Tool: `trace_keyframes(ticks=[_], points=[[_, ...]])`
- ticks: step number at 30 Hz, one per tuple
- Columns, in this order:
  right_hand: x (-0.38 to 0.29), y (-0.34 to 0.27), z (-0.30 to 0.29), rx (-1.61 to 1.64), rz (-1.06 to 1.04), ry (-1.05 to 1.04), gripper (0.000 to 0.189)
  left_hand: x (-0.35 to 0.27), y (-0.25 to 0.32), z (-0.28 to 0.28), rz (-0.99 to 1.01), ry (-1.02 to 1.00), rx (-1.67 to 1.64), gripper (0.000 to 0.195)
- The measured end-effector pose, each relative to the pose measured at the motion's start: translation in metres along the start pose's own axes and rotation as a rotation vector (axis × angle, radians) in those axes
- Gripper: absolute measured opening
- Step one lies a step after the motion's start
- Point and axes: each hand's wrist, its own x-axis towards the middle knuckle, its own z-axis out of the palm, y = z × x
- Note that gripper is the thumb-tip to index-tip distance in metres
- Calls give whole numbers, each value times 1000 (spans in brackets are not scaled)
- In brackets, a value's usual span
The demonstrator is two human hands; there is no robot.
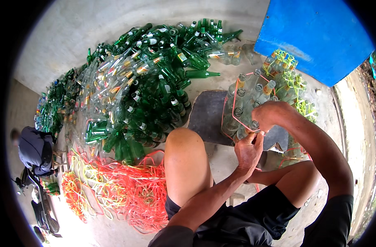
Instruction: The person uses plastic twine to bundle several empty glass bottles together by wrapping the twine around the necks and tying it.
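Observation:
Several clear glass bottles stand upright in a tight cluster on a dark flat board in front of me. A pink plastic strap runs around the bottle necks, and another length goes around the lower part of the cluster. At the near corner, my left hand pinches the strap between thumb and fingers. My right hand is curled against it on the far side, over the bottle tops, its fingers closed on the strap. The hands meet beside a bottle mouth. My fingers partly hide the strap there.
A large heap of green glass bottles and clear bottles lies against the wall at left. Tangled red and yellow straps cover the floor beside my knee. Bottles tied with yellow-green strap stand by a blue panel. A person sits far left.

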Motion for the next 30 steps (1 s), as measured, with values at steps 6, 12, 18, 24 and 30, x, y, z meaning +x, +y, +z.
trace_keyframes(ticks=[6, 12, 18, 24, 30], points=[[-3, 9, 4, 154, -51, 91, 31, -2, -6, -1, -1, -11, -29, 30], [12, 33, 17, 340, -239, 155, 15, -3, -20, 5, 10, -84, -195, 25], [-8, 32, 27, 502, -247, 333, 17, -3, -10, -1, -82, -145, -224, 33], [-11, 35, 39, 635, -260, 430, 29, -5, -11, 0, -108, -163, -259, 43], [-25, 27, 40, 515, -244, 537, 27, -7, -4, -3, -96, -161, -289, 44]])
